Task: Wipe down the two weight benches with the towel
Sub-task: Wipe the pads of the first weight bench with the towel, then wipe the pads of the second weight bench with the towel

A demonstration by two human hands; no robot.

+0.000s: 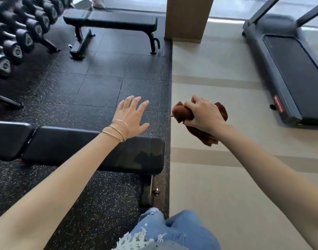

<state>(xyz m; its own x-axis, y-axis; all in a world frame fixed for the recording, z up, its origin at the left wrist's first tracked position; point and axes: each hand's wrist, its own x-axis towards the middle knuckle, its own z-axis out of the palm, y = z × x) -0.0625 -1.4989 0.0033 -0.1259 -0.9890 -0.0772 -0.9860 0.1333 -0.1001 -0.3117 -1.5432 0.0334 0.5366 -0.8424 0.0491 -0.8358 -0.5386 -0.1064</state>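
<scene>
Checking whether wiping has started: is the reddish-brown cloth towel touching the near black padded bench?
No, the right hand grips the bunched reddish-brown cloth towel above the beige floor, apart from the near black padded bench.

Head-worn wide view, forward and down

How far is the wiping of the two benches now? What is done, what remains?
Done: perhaps part of the near bench; streaky marks show at its right end, but they may be reflections. In hand: the right hand has its grip on the bunched towel, held beside that bench, not touching it; the left hand is open over its edge. Left: the far bench shows no sign of wiping.
</scene>
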